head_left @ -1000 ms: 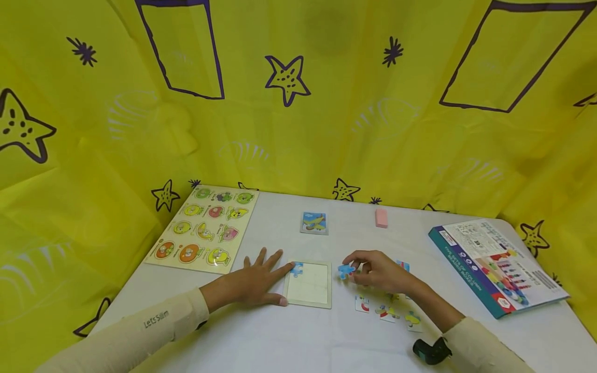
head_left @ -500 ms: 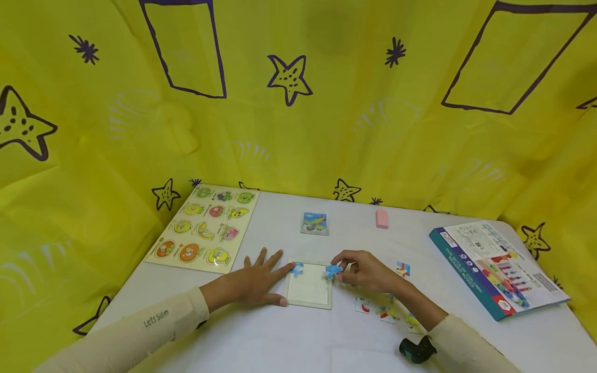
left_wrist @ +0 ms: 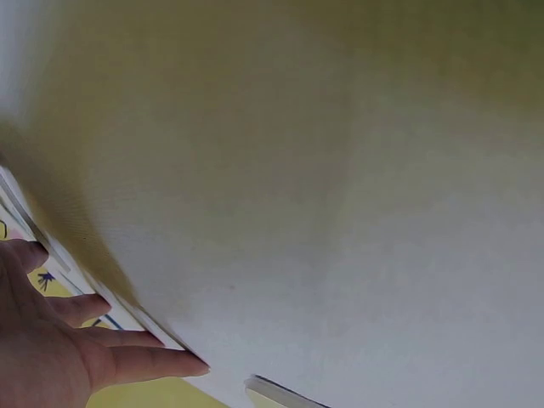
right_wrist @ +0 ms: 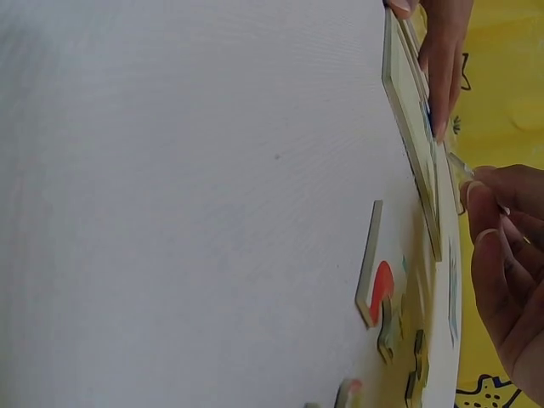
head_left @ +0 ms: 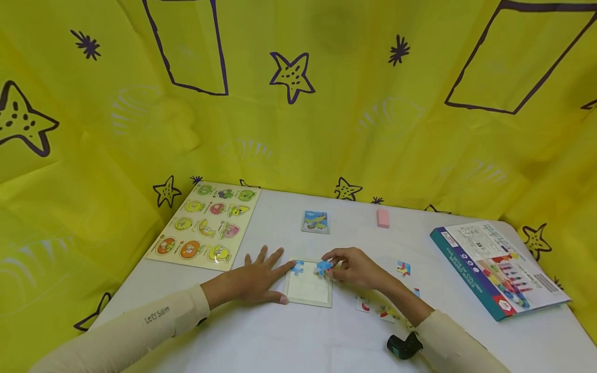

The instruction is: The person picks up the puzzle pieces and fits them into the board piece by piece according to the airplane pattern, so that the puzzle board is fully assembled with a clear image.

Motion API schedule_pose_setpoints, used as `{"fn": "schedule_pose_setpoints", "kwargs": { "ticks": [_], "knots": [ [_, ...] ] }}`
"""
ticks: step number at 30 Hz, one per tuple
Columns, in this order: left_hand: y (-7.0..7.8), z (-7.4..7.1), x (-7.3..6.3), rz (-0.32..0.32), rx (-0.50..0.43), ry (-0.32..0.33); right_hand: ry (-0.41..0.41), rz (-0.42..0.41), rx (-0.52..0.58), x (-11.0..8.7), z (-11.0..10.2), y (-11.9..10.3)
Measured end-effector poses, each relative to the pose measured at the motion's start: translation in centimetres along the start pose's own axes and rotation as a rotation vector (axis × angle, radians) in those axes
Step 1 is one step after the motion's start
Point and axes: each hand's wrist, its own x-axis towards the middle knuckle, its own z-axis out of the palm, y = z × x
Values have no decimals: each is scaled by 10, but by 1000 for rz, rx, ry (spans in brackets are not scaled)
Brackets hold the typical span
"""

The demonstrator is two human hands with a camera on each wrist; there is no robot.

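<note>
left sleeve (head_left: 135, 329): "LetsSlim" | box edge (head_left: 471, 274): "FIVE SETS OF COLUMN BEADED BOXES" | fruit board (head_left: 195, 220): captions too small

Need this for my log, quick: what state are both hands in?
Left hand: open, spread at the left edge of the puzzle tray.
Right hand: closed, pinching a mostly blue jigsaw piece over the tray's far right corner.

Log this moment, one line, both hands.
left hand: fingertip on corner piece | right hand: pinches second piece over frame | loose pieces: right of frame
</note>
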Motion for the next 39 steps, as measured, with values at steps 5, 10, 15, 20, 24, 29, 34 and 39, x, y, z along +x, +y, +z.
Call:
{"fn": "schedule_pose_setpoints", "kwargs": {
  "ticks": [5,10,15,20,24,29,34,39],
  "knots": [
    [0,-1,1,-2,4,-7,19,-8,1,6,3,-1],
    [0,-1,2,-1,1,-14,54,1,-6,12,7,-5],
    [0,0,2,5,0,-12,61,18,23,19,12,-7],
    [0,-1,2,5,4,-10,57,34,29,26,18,-8],
    [0,-2,1,4,6,-9,61,74,-39,29,22,-9],
    [1,-3,2,1,7,-19,53,107,-124,30,23,-12],
    [1,-5,4,0,10,-35,57,112,-197,30,23,-13],
    [1,-7,5,27,7,-49,71,108,-237,31,24,-13]
  ]
}}
